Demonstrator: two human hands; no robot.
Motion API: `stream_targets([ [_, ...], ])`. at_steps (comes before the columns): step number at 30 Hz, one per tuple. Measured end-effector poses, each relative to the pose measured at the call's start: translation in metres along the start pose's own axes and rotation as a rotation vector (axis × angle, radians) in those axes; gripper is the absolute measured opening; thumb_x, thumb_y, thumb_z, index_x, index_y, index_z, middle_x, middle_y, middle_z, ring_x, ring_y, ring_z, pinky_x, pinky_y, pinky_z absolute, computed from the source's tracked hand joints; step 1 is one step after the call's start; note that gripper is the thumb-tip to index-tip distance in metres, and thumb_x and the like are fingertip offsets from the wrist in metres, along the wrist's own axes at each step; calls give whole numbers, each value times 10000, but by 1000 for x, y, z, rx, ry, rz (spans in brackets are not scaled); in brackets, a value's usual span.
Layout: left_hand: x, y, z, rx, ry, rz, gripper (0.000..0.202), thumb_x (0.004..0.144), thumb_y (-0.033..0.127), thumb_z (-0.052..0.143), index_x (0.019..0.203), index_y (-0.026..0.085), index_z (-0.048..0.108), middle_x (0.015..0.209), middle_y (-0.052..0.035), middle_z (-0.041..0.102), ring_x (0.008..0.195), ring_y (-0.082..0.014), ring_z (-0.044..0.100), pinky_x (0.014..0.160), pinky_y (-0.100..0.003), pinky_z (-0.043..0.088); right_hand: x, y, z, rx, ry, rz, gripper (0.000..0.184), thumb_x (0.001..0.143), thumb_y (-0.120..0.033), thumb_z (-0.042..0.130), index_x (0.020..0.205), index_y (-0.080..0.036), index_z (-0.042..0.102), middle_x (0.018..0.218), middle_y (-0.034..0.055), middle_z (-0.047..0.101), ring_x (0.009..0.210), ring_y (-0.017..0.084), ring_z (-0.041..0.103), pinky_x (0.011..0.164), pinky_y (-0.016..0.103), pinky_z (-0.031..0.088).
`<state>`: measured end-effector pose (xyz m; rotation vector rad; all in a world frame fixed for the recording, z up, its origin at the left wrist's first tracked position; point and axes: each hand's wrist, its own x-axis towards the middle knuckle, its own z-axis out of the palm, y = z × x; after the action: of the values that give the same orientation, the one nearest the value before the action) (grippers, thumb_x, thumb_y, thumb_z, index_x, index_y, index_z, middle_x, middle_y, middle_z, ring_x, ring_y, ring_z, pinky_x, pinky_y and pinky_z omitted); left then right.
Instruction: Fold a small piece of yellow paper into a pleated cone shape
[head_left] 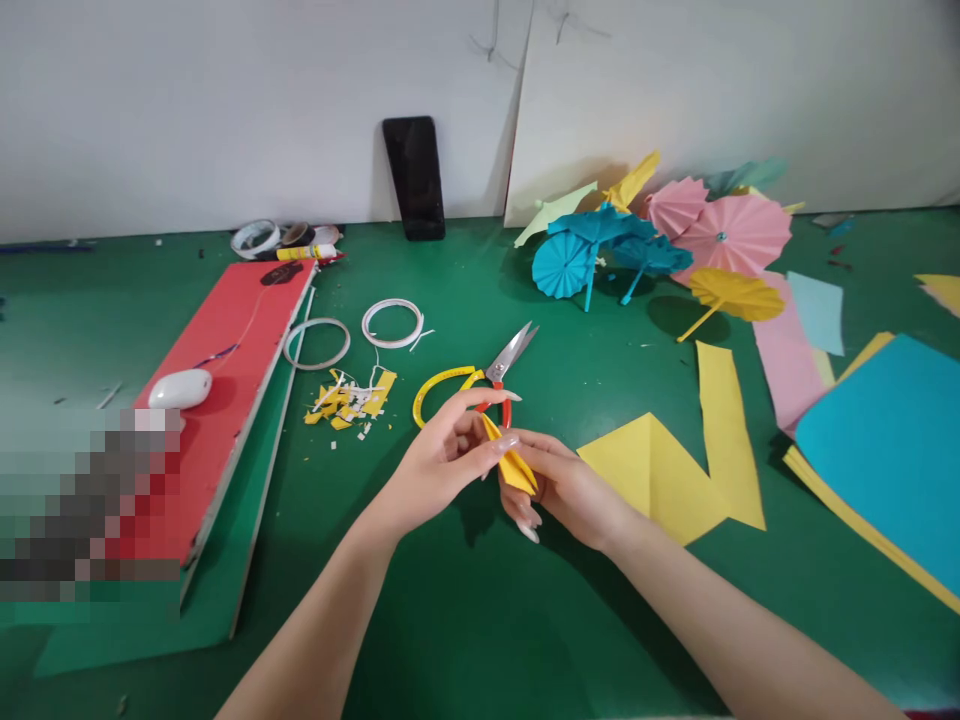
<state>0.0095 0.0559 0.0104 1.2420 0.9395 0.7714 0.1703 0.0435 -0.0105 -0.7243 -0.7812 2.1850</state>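
Both hands grip one small folded piece of yellow paper [517, 473] above the middle of the green table. The thumb of my left hand [442, 455] presses on its upper part, with the fingers curled behind. From the other side my right hand [566, 490] pinches the same paper, its lower fingers hanging below. Just beyond the hands lie scissors [514, 352] with red and yellow handles, blades pointing away. Part of the handles is hidden behind my left hand. To the right rest a creased yellow sheet [652, 475] and a yellow strip [724, 430].
Several paper umbrellas [731, 240] stand at the back right. Blue sheets [892, 450] are stacked at right. Tape rings [392, 323] and yellow paper scraps [349, 400] lie left of the scissors. A phone [415, 180] leans on the wall; a red board [225, 400] is at left.
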Motion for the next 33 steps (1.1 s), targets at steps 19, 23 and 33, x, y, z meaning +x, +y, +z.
stream_targets([
  [19, 1, 4, -1, 2, 86, -126, 319, 826, 203, 553, 1142, 232, 522, 706, 37, 512, 574, -71, 452, 495, -188, 334, 1, -1, 4, -369, 109, -17, 399, 895, -533, 442, 776, -158, 511, 507, -9, 593, 433, 104, 545, 469, 206, 424],
  [23, 1, 4, -1, -50, 96, -137, 257, 876, 331, 507, 1116, 253, 555, 628, 48, 444, 502, -63, 385, 445, -186, 294, 1, -3, 4, -247, 82, 9, 329, 923, -430, 458, 786, -142, 539, 473, -27, 550, 381, 81, 492, 419, 181, 382],
  [33, 1, 3, 9, -38, 73, -116, 321, 844, 449, 565, 1108, 267, 573, 643, 52, 433, 532, -50, 392, 466, -169, 299, 2, -1, -7, 302, -231, 183, 241, 859, -169, 447, 619, -159, 468, 407, -76, 326, 332, 50, 279, 385, 169, 246],
])
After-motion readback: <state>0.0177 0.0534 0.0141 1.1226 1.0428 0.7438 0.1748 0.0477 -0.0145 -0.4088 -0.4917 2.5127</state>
